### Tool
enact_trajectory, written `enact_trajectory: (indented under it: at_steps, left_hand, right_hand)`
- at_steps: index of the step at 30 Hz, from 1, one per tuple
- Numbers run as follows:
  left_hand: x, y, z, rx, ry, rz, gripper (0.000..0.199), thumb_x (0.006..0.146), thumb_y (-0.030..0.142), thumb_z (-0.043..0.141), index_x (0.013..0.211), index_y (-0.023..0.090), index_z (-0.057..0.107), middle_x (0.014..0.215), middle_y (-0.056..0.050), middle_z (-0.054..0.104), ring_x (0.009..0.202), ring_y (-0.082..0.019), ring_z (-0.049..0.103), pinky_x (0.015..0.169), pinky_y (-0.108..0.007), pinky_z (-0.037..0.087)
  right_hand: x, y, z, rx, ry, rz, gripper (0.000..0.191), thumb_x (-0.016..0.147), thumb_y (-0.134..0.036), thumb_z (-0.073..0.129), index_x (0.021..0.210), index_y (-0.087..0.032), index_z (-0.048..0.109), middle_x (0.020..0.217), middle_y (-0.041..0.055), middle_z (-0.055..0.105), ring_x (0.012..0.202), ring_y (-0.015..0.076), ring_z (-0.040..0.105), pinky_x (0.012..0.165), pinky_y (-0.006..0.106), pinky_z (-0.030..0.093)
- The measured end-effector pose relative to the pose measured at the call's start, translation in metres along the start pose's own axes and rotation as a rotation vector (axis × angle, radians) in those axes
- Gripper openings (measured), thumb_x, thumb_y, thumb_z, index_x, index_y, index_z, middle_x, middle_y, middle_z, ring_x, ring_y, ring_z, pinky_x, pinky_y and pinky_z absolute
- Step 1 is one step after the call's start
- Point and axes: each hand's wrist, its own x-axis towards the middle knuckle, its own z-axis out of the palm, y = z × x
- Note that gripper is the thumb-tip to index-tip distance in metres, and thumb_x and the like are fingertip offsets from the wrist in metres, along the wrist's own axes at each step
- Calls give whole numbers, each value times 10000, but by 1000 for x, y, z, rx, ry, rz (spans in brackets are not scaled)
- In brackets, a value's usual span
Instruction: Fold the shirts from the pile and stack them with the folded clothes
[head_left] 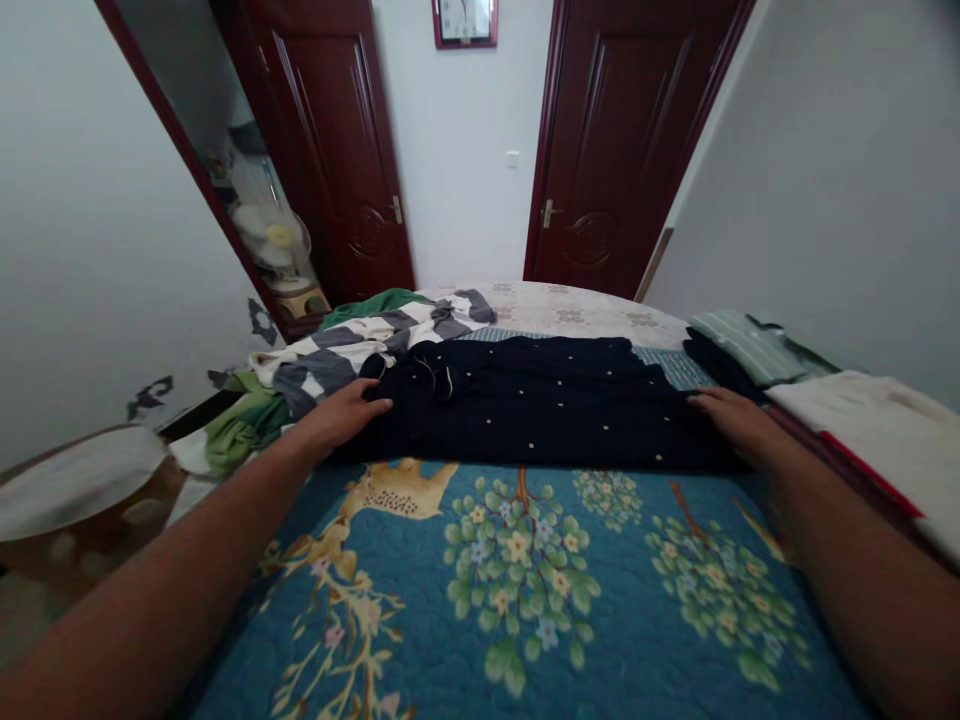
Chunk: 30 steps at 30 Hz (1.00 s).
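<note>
A pair of dark navy pants (540, 410) with small pale dots lies stretched across the bed, folded lengthwise into a long strip. A drawstring shows near its left end. My left hand (346, 412) grips the left, waist end, with the thumb on top of the cloth and the other fingers partly hidden. At the opposite end, my right hand (726, 412) is closed on the edge of the pants, its fingertips partly lost against the dark fabric.
A blue quilted bedspread (420, 620) with trees and deer covers the bed. Rumpled grey-and-white checked cloth (330, 365) and green garments (244, 430) lie on the left. Folded clothes (772, 350) and a white folded garment (870, 420) are stacked at right. Two dark red doors stand behind.
</note>
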Motion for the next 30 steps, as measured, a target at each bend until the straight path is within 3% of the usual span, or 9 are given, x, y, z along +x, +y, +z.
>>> enact_trajectory:
  at_steps: [2,4,6,11,15,22,27,30]
  left_hand:
    - [-15,-10,-3,91,-3,39,681,840,508,716,1437,190,641,1282,-140,771,1142,-317,741,979,-407,577]
    - [-29,-15,-4,161,18,73,695,882,482,678,1504,186,583,1314,-147,756,1189,-326,728,975,-403,574]
    - [-40,-14,-2,225,64,100,684,926,450,633,1550,189,532,1321,-154,750,1221,-337,715,982,-414,569]
    - [-51,-10,5,323,176,139,537,1000,345,489,1505,186,578,1288,-157,763,1189,-336,724,1054,-448,529]
    - [-49,-13,1,260,205,169,488,994,321,447,1416,174,642,1314,-145,755,1226,-314,703,1093,-433,514]
    - [-79,-23,1,130,104,273,409,969,378,470,1248,225,728,1200,-79,790,1125,-272,722,1043,-401,535]
    - [-110,-29,4,184,51,291,383,966,357,470,1198,234,749,1142,-87,808,1065,-285,742,966,-398,550]
    - [-121,-31,1,255,71,270,381,978,342,464,1206,221,744,1131,-107,812,1063,-289,750,960,-394,552]
  right_hand:
    - [-10,11,-9,23,-46,145,547,909,-464,649,1348,-144,717,1364,185,704,1139,266,653,1002,379,471]
    - [-21,14,-17,-18,-100,189,609,894,-449,660,1427,-155,676,1375,189,698,1142,289,667,995,386,476]
    - [-35,9,-18,-99,-104,153,620,910,-429,622,1466,-155,648,1320,185,723,1111,300,688,976,389,489]
    - [-63,-10,-9,-205,65,-18,575,1001,-431,421,1437,-150,671,1332,192,724,1199,326,674,1032,408,481]
    - [-74,-12,-27,-204,103,1,568,1018,-474,380,1355,-171,721,1274,181,747,1160,326,692,990,408,505]
    - [-120,17,-81,-355,145,97,571,1004,-525,355,1319,-227,725,1247,174,752,1136,384,705,959,485,527]
    - [-162,41,-81,-419,112,78,583,964,-515,347,1276,-197,722,1149,195,768,1050,417,736,960,531,556]
    - [-175,51,-75,-386,132,32,524,927,-517,394,1221,-244,732,1080,190,773,1017,442,742,955,571,565]
